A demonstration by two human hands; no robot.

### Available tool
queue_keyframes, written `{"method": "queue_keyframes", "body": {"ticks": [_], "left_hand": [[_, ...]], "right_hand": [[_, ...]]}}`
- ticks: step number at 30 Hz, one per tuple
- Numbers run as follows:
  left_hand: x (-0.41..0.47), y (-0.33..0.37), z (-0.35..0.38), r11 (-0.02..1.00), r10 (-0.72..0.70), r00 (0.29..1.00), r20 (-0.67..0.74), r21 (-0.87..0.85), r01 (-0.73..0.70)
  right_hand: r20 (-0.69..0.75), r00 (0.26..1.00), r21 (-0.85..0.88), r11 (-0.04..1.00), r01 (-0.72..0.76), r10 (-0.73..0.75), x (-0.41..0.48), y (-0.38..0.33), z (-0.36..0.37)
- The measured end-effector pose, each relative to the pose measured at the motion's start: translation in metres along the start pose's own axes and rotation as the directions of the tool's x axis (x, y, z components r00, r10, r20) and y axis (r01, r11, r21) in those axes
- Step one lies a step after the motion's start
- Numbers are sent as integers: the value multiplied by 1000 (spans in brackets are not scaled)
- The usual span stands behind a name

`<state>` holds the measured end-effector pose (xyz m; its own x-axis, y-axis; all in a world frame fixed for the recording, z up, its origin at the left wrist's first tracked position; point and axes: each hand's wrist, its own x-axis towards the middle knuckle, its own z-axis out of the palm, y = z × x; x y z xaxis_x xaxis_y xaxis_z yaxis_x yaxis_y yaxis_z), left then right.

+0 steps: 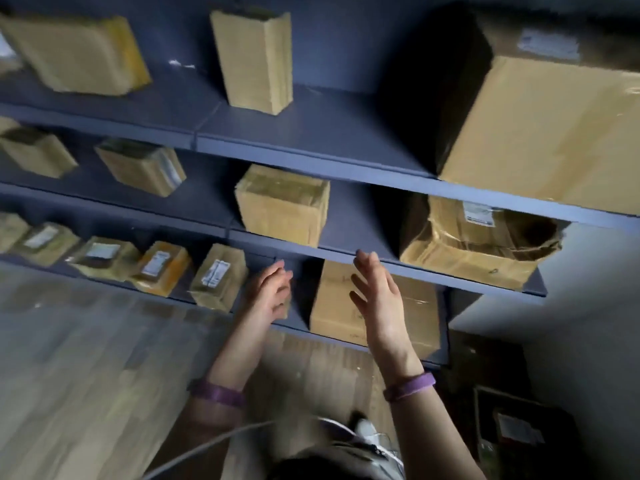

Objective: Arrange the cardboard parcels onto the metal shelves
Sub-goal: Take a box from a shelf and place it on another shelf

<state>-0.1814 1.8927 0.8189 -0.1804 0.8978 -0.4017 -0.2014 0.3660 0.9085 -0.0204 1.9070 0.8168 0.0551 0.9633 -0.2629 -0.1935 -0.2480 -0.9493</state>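
- Nearest us, both wrists carry purple bands [410, 386], above a wooden floor [86, 358].
- Our left hand [272, 292] and right hand [377, 299] are raised with fingers spread, empty, palms facing each other, in front of the lowest shelf [298, 327].
- Between and behind them a plain parcel [332, 306] sits on that shelf; whether our right hand touches it, we cannot tell.
- Left of it runs a row of small labelled parcels [218, 277].
- On the middle shelf [346, 252] we see a square parcel [282, 206] and a torn box [478, 244].
- Farthest up, the top shelf [311, 157] holds an upright parcel [254, 60] and a large box [540, 133].

White shipping labels [215, 271] sit on several cardboard parcels [219, 277] along the lowest shelf [294, 327]; the print is too blurred to read.
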Motion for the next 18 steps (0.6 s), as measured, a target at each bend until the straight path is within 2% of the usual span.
{"method": "queue_keyframes", "body": {"ticks": [6,11,18], "left_hand": [[-12,33,-121,994,99,958,-271,-16,-108],[6,57,-198,976,160,912,-379,-79,-205],[54,100,-301,968,158,861,-484,-97,-232]], "right_hand": [[260,965,-94,996,-4,29,15,6,134],[433,900,-126,992,8,48,38,17,231],[595,799,-158,987,20,79,93,38,380]]}}
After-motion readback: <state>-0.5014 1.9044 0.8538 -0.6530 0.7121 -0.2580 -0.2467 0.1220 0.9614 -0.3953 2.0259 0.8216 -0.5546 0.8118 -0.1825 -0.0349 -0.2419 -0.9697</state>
